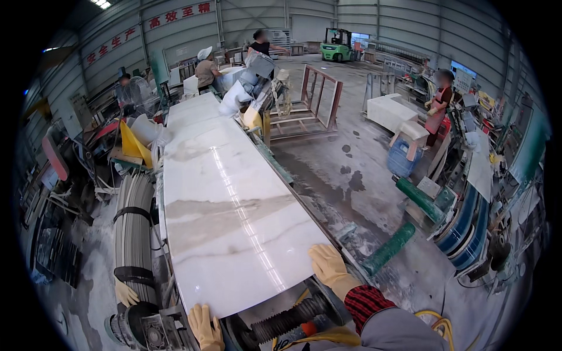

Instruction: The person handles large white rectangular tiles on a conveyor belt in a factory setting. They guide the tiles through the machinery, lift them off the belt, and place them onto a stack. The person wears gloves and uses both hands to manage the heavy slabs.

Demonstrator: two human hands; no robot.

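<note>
A long, glossy white stone slab (pixel 234 175) with grey-brown veins runs away from me over a roller machine. My right hand (pixel 332 269), in a cream rubber glove, lies on the slab's near right corner with its fingers stretched flat over the top. At the near left corner, my left hand (pixel 205 329), gloved alike, has its fingers extended and apart against the slab's end. Below that end, a dark ribbed roller (pixel 287 319) shows between my hands. Another cream glove (pixel 126 292) rests farther left; whether it is worn, I cannot tell.
Left of the slab stands a strapped bundle of thin strips (pixel 133 228), above a motor (pixel 126 327). Green rollers (pixel 389 248) jut out on the right. Beyond are a blue barrel (pixel 404 157), a metal frame rack (pixel 304 114), a green forklift (pixel 338 47) and several people at work.
</note>
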